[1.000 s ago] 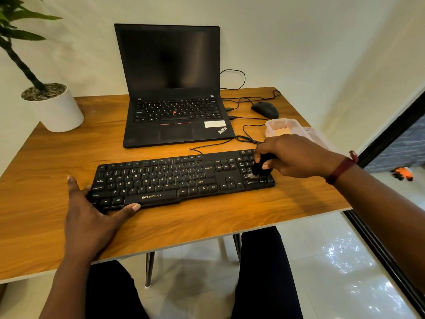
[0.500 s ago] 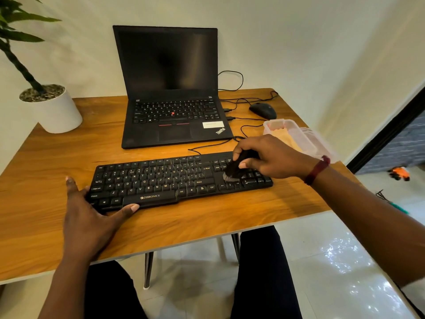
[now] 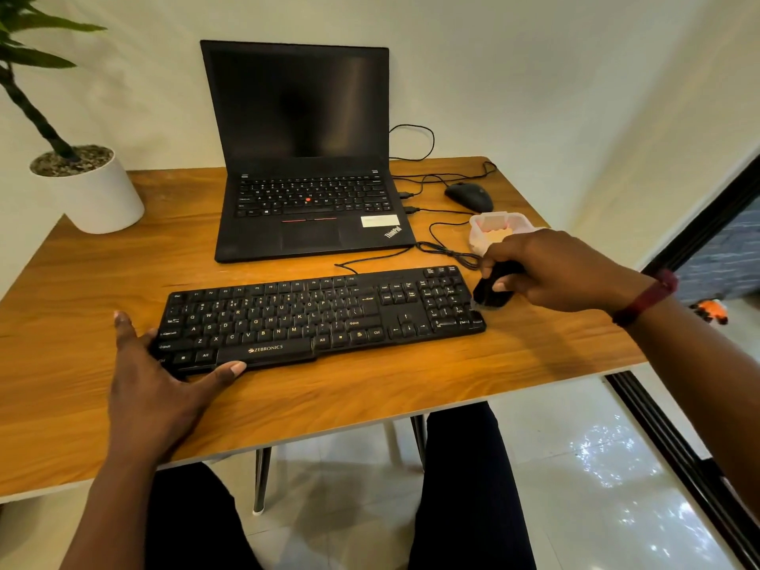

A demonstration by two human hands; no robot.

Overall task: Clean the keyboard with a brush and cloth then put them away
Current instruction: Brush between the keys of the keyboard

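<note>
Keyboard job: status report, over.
Left hand flat, bracing keyboard at near left corner. Right hand grips brush at its right edge. Cable and plastic box close behind brush.

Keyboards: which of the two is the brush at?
The separate Zebronics keyboard, nearer the person: the right hand holds the brush at its right end. The laptop, farther back, has no hand near.

Black: the keyboard, brush, laptop and mouse. I read the keyboard's legends as pale yellow, its space-bar brand mark gold; the laptop carries a red dot among its keys and a red strip below. Amber wood grain with darker streaks: the table. White: the pot, under a green-leaved plant. Translucent pinkish white: the container, with tan cloth inside. Dark red: the wristband.
</note>
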